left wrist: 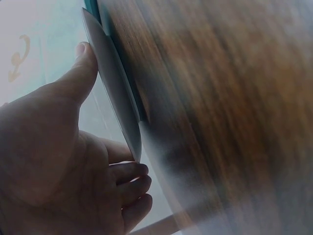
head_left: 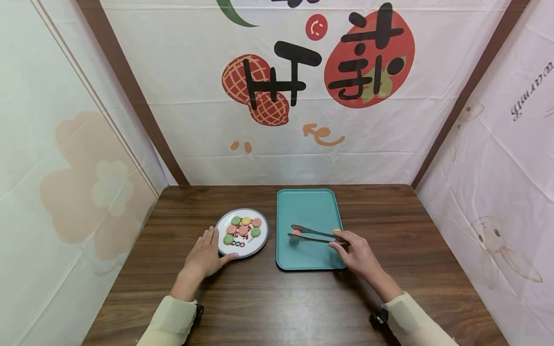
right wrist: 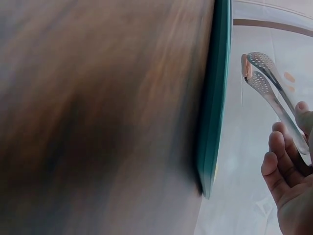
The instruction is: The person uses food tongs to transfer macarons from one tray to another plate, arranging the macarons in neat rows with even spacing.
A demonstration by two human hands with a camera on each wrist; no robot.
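My right hand [head_left: 357, 252] grips metal tongs [head_left: 316, 238] over the teal tray [head_left: 307, 206]. Between the perforated tips of the tongs is a pink macaron [right wrist: 246, 67], held above the tray's surface. Partly hidden behind the right hand, a yellow macaron [head_left: 337, 230] lies at the tray's right side. My left hand [head_left: 203, 257] touches the white plate [head_left: 258, 245] at its left and near rim, fingers mostly straight and thumb spread. On that plate sit several macarons: pink, green ones [head_left: 256, 232] and a yellow one [head_left: 245, 221].
Plate and tray stand side by side on a brown wood-grain table [head_left: 277, 307], a narrow strip of wood between them. A printed white cloth [head_left: 195, 110] rises behind the table's back edge, with more cloth on both sides.
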